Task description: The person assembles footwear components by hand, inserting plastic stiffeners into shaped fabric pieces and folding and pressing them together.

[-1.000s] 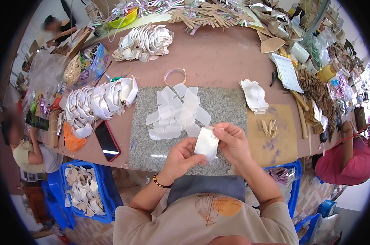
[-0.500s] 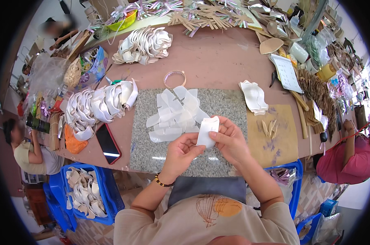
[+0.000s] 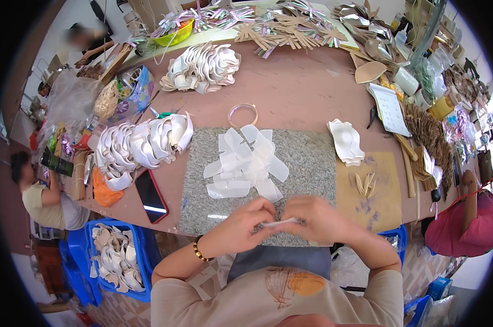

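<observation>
Between both hands, near the front edge of the grey stone slab [image 3: 312,163], is a thin white piece [image 3: 279,223] that looks like leather or lining, now seen nearly edge-on. My left hand [image 3: 241,226] pinches one end, and my right hand [image 3: 314,219] grips the other with curled fingers. Part of the piece is hidden behind the fingers. Beyond them on the slab lies a loose heap of translucent white cut pieces [image 3: 244,163]. A small stack of white shaped pieces [image 3: 346,143] rests at the slab's right edge.
Left of the slab are a red-edged phone [image 3: 152,197], an orange cloth [image 3: 106,188] and a row of white curved pieces [image 3: 143,144]. A tape roll [image 3: 242,115] lies behind the slab. Tan strips [image 3: 365,185] sit on brown paper [image 3: 385,191]. Co-workers sit at both sides.
Both hands have come closer to me with the white piece, which has turned from face-up to nearly edge-on. The whole view has shifted slightly; the translucent heap stays put on the slab.
</observation>
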`<control>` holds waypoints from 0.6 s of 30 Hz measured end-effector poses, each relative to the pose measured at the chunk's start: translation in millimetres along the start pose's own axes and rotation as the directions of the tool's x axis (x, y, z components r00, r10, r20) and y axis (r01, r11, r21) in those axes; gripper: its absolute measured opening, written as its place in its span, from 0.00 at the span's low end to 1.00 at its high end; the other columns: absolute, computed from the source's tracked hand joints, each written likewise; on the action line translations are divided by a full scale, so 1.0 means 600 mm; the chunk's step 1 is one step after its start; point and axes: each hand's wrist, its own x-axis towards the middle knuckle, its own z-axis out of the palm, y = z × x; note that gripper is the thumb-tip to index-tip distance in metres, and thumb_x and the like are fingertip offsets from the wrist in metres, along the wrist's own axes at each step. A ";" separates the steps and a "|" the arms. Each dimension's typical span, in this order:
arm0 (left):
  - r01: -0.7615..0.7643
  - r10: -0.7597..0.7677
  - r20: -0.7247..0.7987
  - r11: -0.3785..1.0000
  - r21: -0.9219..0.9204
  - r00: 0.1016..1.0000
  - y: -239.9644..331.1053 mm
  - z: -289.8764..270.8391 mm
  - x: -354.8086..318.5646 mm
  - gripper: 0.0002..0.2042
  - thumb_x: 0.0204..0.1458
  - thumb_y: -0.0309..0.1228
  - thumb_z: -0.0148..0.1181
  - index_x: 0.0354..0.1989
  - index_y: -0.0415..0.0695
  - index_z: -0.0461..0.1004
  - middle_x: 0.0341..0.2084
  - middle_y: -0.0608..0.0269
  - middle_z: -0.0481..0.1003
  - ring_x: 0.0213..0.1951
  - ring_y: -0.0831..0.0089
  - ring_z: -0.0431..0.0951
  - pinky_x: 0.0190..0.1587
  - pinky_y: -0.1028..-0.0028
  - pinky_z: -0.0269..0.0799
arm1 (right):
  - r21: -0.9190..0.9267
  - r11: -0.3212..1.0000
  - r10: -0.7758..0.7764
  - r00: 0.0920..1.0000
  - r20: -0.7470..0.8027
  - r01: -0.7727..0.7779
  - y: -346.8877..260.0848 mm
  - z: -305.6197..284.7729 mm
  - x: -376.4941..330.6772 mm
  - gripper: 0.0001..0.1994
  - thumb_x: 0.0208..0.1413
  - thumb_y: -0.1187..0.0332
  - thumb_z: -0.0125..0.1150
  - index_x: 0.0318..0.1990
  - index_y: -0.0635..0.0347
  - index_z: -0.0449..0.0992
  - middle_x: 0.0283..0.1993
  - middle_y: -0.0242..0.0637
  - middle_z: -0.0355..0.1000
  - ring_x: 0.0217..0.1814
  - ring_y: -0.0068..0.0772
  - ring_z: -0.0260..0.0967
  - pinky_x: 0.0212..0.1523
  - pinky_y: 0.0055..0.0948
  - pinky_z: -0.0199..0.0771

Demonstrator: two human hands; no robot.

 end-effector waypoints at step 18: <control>0.017 0.032 0.293 0.986 -0.164 0.956 0.016 -0.042 -0.005 0.13 0.47 0.34 0.64 0.24 0.37 0.70 0.30 0.61 0.70 0.28 0.68 0.72 0.27 0.75 0.67 | 0.424 0.893 0.067 0.977 0.202 -0.149 -0.008 -0.015 -0.002 0.07 0.52 0.71 0.59 0.36 0.64 0.75 0.28 0.37 0.69 0.27 0.29 0.65 0.27 0.25 0.64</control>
